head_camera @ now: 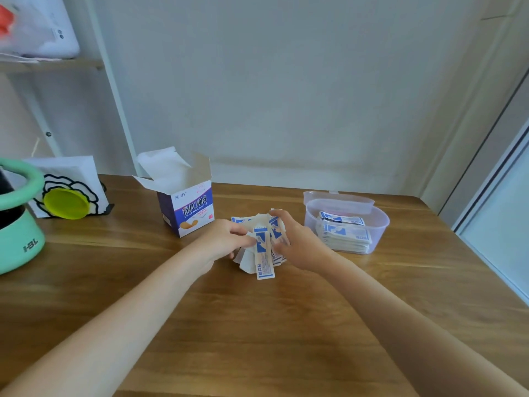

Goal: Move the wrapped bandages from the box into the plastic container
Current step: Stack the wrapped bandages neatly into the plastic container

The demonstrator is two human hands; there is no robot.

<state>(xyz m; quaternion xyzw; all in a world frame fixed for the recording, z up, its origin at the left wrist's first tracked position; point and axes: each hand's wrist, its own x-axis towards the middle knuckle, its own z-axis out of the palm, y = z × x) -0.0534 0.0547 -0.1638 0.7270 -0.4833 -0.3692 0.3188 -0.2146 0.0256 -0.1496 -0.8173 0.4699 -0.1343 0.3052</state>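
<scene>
Blue-white wrapped bandages point(264, 250) fanned on the table; open box point(187, 207) upright; clear plastic container point(347, 224) part-filled.

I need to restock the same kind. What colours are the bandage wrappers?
White with blue print, clearest in the head view on the wrapped bandages between both hands.

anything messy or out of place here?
Nothing spilled or damaged. The bandages between the left hand and right hand are a loose, fanned bunch, one strip jutting toward the camera. Those in the plastic container lie stacked flat. The box stands open, flaps up.
</scene>
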